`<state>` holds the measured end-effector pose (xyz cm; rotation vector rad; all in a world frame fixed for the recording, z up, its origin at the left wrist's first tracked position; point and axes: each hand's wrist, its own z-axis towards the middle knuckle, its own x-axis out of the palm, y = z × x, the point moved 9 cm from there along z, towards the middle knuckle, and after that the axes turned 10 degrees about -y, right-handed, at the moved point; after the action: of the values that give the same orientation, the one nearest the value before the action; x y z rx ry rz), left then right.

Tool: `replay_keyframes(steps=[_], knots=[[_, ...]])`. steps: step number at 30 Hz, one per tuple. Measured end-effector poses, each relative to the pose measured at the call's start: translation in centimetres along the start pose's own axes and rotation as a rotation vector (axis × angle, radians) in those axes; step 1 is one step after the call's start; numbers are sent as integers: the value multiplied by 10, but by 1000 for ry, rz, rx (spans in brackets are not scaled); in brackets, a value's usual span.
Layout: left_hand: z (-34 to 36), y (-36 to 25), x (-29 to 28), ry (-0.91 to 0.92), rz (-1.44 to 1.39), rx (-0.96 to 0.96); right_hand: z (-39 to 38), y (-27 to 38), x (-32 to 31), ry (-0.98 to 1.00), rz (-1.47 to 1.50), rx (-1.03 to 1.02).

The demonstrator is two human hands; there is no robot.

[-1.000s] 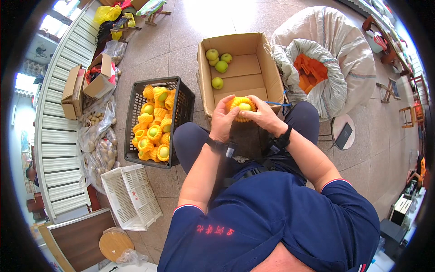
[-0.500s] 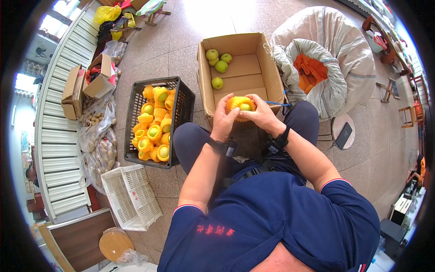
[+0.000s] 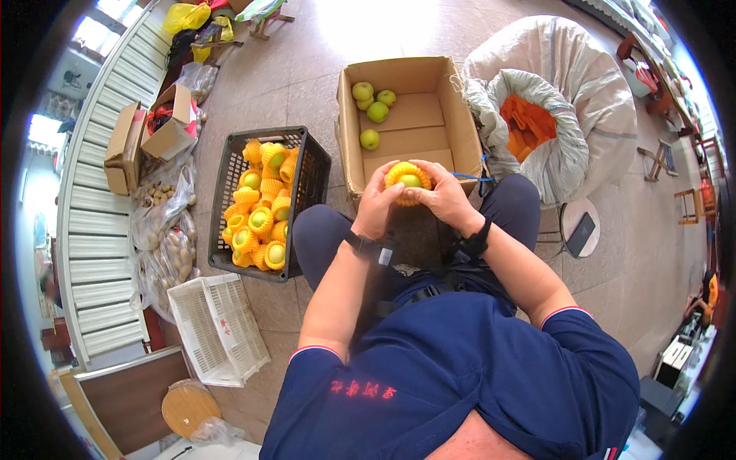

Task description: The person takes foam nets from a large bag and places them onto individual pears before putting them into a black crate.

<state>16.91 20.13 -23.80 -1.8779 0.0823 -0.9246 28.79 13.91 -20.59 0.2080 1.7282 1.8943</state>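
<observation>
My left hand (image 3: 378,199) and my right hand (image 3: 443,198) are both wrapped around a green fruit in a yellow foam net (image 3: 408,182), held above the near end of a cardboard box (image 3: 464,130). Several unwrapped green apples (image 3: 376,112) lie along that box's left side. Left of my knees stands a black plastic crate (image 3: 317,159), heaped with fruit in similar yellow nets (image 3: 261,218). Right of the box, a rolled-open white woven sack (image 3: 570,134) shows orange material (image 3: 526,123) inside.
A large white sack (image 3: 598,84) sits behind the open one. A stool (image 3: 586,245) with a dark flat device is at right. A white crate (image 3: 215,330), bagged produce (image 3: 169,245), small cardboard boxes (image 3: 123,153) and a round wooden board (image 3: 188,406) line the left.
My hands remain around the netted fruit, with their fingers and the fruit shifting slightly. The whole view has shifted a little.
</observation>
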Motion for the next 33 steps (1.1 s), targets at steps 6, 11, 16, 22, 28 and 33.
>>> replay_keyframes(steps=[6, 11, 16, 22, 28, 33], knots=[[0, -4, -7, -9, -15, 71, -1, -3, 10, -38, -6, -45], [9, 3, -7, -27, 32, 113, 1, 4, 7, 42, 40, 93], [-3, -6, -13, -56, -191, -28, 2, 3, 13, 90, 126, 222], [-5, -35, -27, -65, -359, -12, 8, -6, 14, 15, 236, 261], [-13, -95, -67, -181, -434, 151, 16, -15, -3, -98, -243, -143], [-12, -137, -119, -242, -412, 264, 9, -13, 4, -38, -422, -211]])
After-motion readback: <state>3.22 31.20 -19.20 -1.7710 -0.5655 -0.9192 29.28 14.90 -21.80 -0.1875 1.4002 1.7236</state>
